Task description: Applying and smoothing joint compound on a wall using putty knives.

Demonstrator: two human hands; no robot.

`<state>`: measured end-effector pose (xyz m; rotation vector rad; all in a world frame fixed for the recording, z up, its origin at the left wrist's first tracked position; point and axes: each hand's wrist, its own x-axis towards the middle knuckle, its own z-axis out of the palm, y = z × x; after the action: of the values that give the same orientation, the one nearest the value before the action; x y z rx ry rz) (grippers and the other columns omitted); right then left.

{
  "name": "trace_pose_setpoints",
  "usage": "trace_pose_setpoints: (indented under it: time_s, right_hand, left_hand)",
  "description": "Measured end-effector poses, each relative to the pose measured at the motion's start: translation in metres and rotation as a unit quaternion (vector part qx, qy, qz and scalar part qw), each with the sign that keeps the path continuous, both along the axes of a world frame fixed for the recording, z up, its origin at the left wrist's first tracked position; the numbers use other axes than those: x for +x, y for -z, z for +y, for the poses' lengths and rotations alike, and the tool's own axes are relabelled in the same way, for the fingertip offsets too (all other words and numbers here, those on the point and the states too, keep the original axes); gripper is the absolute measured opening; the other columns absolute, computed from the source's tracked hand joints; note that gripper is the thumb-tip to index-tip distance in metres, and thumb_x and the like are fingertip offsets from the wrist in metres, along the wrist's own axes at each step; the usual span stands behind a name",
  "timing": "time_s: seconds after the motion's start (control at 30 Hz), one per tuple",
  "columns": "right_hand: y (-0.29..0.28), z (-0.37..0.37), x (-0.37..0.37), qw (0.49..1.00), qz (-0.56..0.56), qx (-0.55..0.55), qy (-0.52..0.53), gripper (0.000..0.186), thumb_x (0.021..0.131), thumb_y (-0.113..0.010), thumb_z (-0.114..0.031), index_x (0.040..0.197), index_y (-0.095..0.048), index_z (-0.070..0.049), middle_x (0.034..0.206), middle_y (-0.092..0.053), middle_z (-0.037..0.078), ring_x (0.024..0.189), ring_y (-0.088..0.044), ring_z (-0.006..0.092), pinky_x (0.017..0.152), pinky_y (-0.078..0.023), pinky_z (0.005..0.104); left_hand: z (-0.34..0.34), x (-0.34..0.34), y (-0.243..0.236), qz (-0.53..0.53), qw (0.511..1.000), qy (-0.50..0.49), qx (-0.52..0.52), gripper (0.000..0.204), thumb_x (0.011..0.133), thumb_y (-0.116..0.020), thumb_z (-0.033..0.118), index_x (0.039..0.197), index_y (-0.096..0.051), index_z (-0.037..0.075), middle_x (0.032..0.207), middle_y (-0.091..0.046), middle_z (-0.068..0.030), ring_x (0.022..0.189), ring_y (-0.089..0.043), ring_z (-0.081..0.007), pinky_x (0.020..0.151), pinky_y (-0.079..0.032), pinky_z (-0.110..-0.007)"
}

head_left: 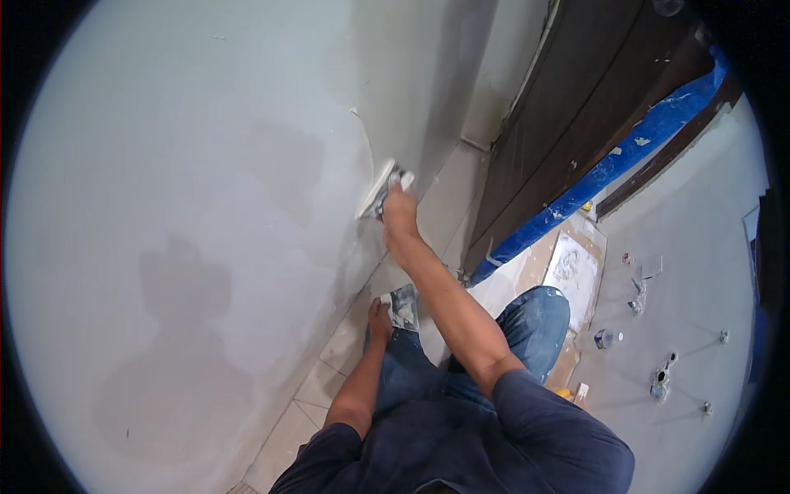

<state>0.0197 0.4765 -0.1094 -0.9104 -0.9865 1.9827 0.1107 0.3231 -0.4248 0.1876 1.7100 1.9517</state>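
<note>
My right hand [400,216], arm stretched forward, grips a wide putty knife [376,193] with its blade edge against the pale wall [206,148]. Whitish paste shows on that blade. A thin raised line of paste runs up the wall from the blade. Lower down, near my knee, my left hand [379,321] is closed on a second putty knife [404,309]. Its broad blade is smeared with grey-white putty. Part of the left fingers and the handle is hidden.
To the right stands a dark wooden door [568,107] with blue film [609,160] along its edge. Light tiles [337,350] cover the floor beside the wall. Beyond my knee lie a paste-stained white board [572,267] and a plastic bottle [607,338]. Pipe fittings [661,376] stick out at right.
</note>
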Motion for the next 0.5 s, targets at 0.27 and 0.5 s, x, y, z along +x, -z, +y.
trace_pose_setpoints:
  time_s: [0.27, 0.5]
  right_hand:
    - [-0.176, -0.085, 0.016, 0.803, -0.036, 0.576, 0.149, 0.027, 0.097, -0.053, -0.012, 0.120, -0.054, 0.003, 0.105, -0.054, 0.019, 0.095, -0.057, 0.0346, 0.083, -0.047, 0.0420]
    - [-0.156, -0.094, 0.070, 0.617, 0.094, 0.768, 0.144, 0.056, 0.068, -0.061, 0.006, 0.123, -0.066, -0.007, 0.114, -0.060, 0.013, 0.094, -0.058, 0.0339, 0.077, -0.051, 0.0400]
  left_hand:
    - [0.004, 0.001, 0.015, -0.077, 0.995, 0.021, 0.065, 0.014, 0.091, -0.053, 0.012, 0.092, -0.059, 0.000, 0.080, -0.056, -0.0025, 0.073, -0.048, -0.0132, 0.069, -0.042, -0.032]
    - [0.003, -0.001, 0.021, 0.002, 0.996, 0.030, 0.081, 0.014, 0.091, -0.053, 0.013, 0.092, -0.059, 0.000, 0.081, -0.056, -0.0026, 0.075, -0.049, -0.0135, 0.070, -0.042, -0.032]
